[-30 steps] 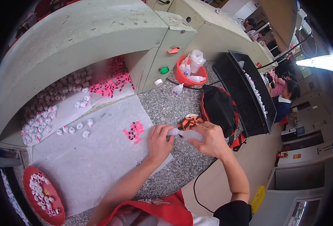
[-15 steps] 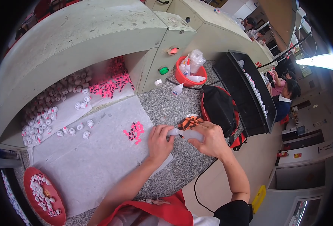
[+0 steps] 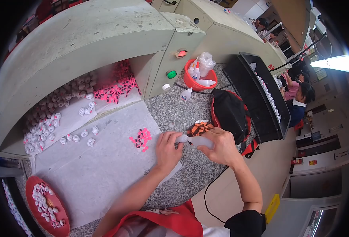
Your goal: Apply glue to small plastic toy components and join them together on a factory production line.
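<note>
My right hand (image 3: 222, 148) is closed around a translucent white squeeze bottle (image 3: 201, 141), its narrow end pointing left. Facing it, my left hand (image 3: 168, 150) grips a pale translucent piece (image 3: 180, 138), perhaps a second bottle, though the fingers hide most of it. The two ends meet or nearly meet between my hands. Just beyond lies an orange-and-black patterned object (image 3: 200, 127), partly covered by my right hand. To the left of my left hand, small pink pieces (image 3: 142, 138), some with black spots, lie on a white sheet (image 3: 103, 170).
A heated-looking grey machine (image 3: 83, 35) holds white rounded pieces (image 3: 40, 136) and pink pieces (image 3: 117, 87). A red bowl (image 3: 190, 81) contains bottles; another bottle (image 3: 186, 94) lies beside it. A black bag (image 3: 229, 114), black tray (image 3: 261, 102) and red dish (image 3: 62, 209) surround the granite worktop (image 3: 166, 114).
Both hands keep the same hold and almost the same place. The view has shifted very slightly.
</note>
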`<action>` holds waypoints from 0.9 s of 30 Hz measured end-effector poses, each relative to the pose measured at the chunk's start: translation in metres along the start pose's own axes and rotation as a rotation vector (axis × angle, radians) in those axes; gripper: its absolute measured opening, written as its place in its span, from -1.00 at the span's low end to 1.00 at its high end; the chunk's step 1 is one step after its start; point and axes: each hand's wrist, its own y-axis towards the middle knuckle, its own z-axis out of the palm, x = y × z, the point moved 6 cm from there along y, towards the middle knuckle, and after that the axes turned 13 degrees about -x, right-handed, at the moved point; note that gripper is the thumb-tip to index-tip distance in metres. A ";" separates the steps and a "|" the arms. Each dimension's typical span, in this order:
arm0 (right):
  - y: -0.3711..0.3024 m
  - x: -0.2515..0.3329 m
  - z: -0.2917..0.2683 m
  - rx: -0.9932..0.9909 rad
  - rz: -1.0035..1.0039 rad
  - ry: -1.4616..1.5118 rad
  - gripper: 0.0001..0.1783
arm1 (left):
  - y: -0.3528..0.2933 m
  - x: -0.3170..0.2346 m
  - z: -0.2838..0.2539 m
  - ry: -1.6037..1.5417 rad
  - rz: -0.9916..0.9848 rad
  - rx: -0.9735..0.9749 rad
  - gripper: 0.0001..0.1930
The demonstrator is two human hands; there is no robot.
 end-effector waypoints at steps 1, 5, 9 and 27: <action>0.000 0.000 0.000 -0.001 0.000 0.000 -0.70 | 0.000 0.000 0.000 -0.003 0.000 0.002 -0.69; -0.001 -0.001 0.000 0.003 0.010 -0.002 -0.69 | 0.000 0.000 0.001 -0.002 0.004 0.000 -0.69; 0.000 0.001 -0.002 -0.013 -0.003 0.013 -0.68 | 0.000 0.000 0.001 0.002 -0.001 0.002 -0.69; -0.005 -0.005 -0.003 -0.050 0.026 0.058 -0.71 | -0.001 0.002 0.002 -0.002 -0.005 0.002 -0.69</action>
